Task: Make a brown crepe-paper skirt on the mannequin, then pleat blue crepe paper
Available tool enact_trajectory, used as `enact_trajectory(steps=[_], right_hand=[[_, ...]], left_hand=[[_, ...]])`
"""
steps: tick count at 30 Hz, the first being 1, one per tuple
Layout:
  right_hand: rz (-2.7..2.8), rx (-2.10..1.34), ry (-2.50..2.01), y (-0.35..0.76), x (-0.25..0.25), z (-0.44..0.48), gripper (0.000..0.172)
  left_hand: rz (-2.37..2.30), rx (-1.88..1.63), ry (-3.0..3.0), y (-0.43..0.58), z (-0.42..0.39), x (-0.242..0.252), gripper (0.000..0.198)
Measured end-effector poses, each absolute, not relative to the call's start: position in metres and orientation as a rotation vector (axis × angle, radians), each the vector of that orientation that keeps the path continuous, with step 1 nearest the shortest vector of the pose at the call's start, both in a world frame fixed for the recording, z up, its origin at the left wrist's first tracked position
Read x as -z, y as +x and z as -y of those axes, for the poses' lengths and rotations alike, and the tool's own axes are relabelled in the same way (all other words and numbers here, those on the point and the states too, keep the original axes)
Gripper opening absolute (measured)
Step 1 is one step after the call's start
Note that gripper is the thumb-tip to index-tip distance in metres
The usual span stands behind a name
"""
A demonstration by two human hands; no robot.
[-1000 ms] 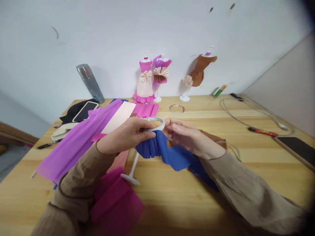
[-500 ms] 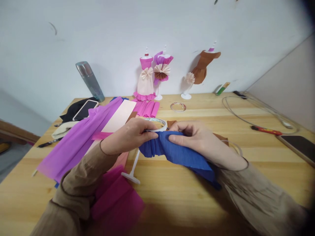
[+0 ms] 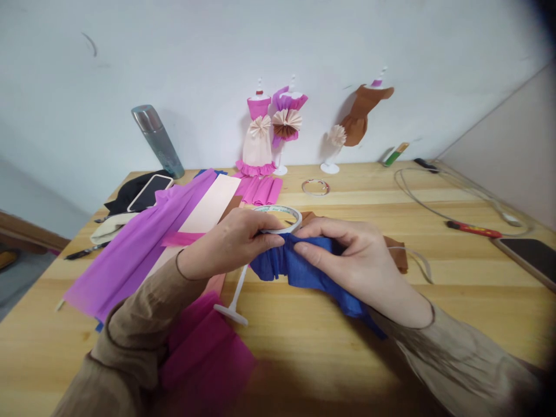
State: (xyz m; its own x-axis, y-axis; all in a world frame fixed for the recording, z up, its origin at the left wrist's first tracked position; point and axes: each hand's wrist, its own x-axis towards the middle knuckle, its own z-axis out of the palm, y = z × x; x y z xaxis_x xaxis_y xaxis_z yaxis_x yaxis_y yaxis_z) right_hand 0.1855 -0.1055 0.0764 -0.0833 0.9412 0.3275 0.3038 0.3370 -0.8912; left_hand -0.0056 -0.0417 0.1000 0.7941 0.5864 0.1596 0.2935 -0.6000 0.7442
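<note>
A strip of blue crepe paper (image 3: 313, 275) stretches between my two hands above the table, gathered into small folds at its left part. The thumb and fingers of my left hand (image 3: 230, 243) pinch its upper left edge. My right hand (image 3: 360, 263) pinches the same edge close by, and the loose end hangs below it to the right. Just behind the fingertips is a roll of tape (image 3: 299, 219); whether a finger touches it I cannot tell. Below my left hand, a white doll stand (image 3: 231, 314) shows its round base and stem, its upper part hidden.
Purple crepe paper (image 3: 130, 255) and magenta paper (image 3: 208, 353) lie at left. Dressed mini mannequins (image 3: 259, 139) stand along the wall, near a steel bottle (image 3: 158, 142). A bracelet (image 3: 316, 187), a cable (image 3: 412, 200), a red-handled tool (image 3: 473, 229) and a phone (image 3: 530, 258) are rightward.
My right hand has drawn in slightly and lowered, its fingertips nearer the left ones. The blue paper is more bunched, and more of the tape roll shows.
</note>
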Motion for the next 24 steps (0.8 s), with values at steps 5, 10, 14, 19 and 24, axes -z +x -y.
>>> enact_trajectory(steps=[5, 10, 14, 19, 24], right_hand=[[1.697, -0.656, -1.115, 0.1865, -0.0773, 0.1057, 0.008], [1.684, -0.667, -1.12, 0.1868, -0.0774, 0.1064, 0.006], [1.685, -0.632, -1.18, 0.1875, -0.0763, 0.1062, 0.005], [1.679, -0.579, -1.241, 0.1893, -0.0735, 0.1039, 0.012], [1.676, -0.596, -1.253, 0.1891, -0.0714, 0.1022, 0.014]], left_hand=[[-0.617, -0.525, 2.236, -0.0041, 0.043, -0.0996, 0.022], [-0.625, -0.512, 2.223, -0.0041, 0.0439, -0.0994, 0.022], [-0.622, -0.538, 2.229, -0.0033, 0.0448, -0.0996, 0.021], [-0.599, -0.567, 2.253, -0.003, 0.0456, -0.1003, 0.018], [-0.608, -0.553, 2.268, -0.0031, 0.0453, -0.0991, 0.02]])
